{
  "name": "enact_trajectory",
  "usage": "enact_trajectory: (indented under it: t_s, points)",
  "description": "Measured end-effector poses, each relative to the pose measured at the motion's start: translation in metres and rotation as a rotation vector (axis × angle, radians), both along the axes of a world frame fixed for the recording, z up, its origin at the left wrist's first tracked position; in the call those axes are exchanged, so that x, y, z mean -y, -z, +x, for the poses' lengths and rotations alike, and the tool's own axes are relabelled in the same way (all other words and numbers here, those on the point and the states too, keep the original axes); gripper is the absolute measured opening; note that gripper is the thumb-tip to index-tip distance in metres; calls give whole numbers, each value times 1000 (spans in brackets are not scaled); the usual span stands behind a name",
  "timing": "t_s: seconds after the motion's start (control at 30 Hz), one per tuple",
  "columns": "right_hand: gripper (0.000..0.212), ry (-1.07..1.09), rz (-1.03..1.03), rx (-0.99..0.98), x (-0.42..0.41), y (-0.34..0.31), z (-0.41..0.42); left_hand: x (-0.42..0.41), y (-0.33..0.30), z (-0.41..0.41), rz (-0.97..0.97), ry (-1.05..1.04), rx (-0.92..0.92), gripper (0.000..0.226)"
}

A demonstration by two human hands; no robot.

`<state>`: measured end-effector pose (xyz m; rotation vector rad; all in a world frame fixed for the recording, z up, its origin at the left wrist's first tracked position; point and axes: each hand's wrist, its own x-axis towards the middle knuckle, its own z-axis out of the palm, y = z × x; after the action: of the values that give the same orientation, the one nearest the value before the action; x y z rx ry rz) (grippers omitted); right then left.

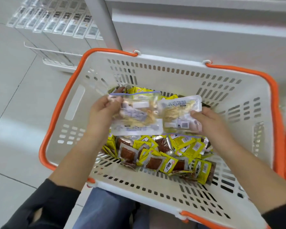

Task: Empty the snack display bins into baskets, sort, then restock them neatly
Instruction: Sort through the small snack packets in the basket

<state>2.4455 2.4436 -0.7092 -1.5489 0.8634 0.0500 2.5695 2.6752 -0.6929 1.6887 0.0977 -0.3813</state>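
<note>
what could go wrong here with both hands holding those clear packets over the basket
The left hand only pinches a corner of the larger clear packet, so it might slip into the yellow snack packets below and undo the sorting. The right hand's smaller clear packet overlaps it, so the two could snag.

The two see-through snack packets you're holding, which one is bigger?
The clear packet in the left hand is bigger. It is wider and taller than the smaller clear packet that the right hand holds, and it overlaps that one's edge.
</note>
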Motion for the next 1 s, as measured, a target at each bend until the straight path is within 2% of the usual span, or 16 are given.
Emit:
enact_trajectory:
  t_s: [0.1,0.13,0.17,0.23,0.33,0.43,0.53,0.6,0.67,0.73,0.77,0.83,0.87,0.9,0.97,1.0]
  points:
    - [12,2,436,46,-11,-3,2,26,6,-23,33,8,-135,9]
    - [22,-60,464,28,-12,-1,1,34,8,-31,59,46,-145,10]
    - [33,-156,430,-5,-13,1,0,39,9,-39,110,119,-126,12]
    - [41,-302,279,-58,-14,7,-4,44,13,-42,299,332,-7,20]
    - [69,-300,21,-167,-10,18,-6,32,22,-17,652,499,176,23]
    - [53,-246,-156,-169,-4,24,-7,1,41,16,1012,575,176,25]
    - [40,-189,-148,-128,1,26,-6,-28,63,22,1181,869,162,26]
    - [37,-170,-137,-115,3,28,-5,-30,69,19,1255,980,267,25]
    - [36,-151,-110,-115,2,28,-4,-21,71,16,1214,1045,476,31]
    - [35,-149,-116,-101,2,29,-4,-7,73,9,1209,1195,655,52]
    - [35,-154,-119,-93,2,29,-4,-2,74,5,1261,1279,694,58]
    - [34,-166,-113,-87,1,28,-4,0,75,3,1336,1335,723,50]
    - [34,-162,-107,-90,1,28,-4,-1,75,7,1272,1288,730,40]
    - [34,-150,-97,-86,0,27,-5,-5,73,11,1118,1165,700,29]
    - [32,-98,-94,-65,1,26,-5,-9,55,21,698,703,483,7]
    - [31,-68,-92,-54,1,26,-5,-10,43,26,508,486,360,8]
